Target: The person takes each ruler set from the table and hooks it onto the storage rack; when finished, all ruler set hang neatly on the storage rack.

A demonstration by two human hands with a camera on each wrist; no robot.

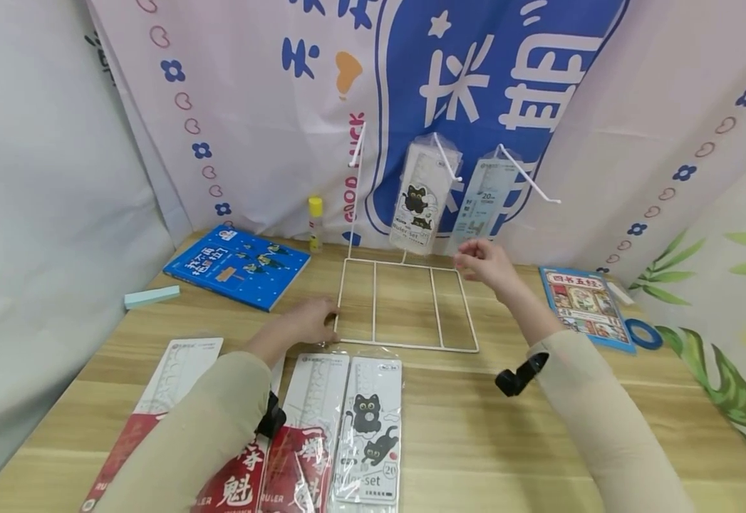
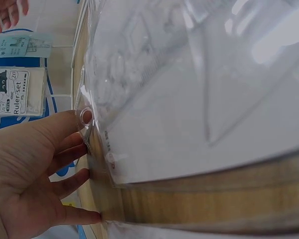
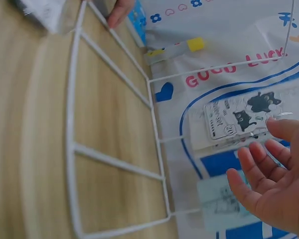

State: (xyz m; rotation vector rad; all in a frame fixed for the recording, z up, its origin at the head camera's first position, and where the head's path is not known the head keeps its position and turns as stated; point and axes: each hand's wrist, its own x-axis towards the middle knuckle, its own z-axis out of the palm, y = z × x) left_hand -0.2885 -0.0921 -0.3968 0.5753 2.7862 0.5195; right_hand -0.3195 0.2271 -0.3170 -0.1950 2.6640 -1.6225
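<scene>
A white wire display rack (image 1: 407, 346) stands on the wooden table, with three hooked arms rising at its back. On the middle arm hangs a packaged ruler set (image 1: 419, 199) with black cats. The right arm carries a light blue ruler package (image 1: 484, 196); the left one has nothing on it. My left hand (image 1: 302, 322) rests at the left edge of the rack's base, beside a clear ruler package (image 2: 199, 99). Its fingers look fairly straight. Holding nothing, my right hand (image 1: 484, 265) is raised just in front of the light blue package, fingers loosely bent.
Red-and-white ruler packages (image 1: 298, 456) and another cat ruler set (image 1: 368, 431) lie at the front, partly under my left sleeve. A blue book (image 1: 238, 267) and a glue stick (image 1: 315, 224) are at back left. Another book (image 1: 584, 306) and blue tape (image 1: 644, 333) sit right.
</scene>
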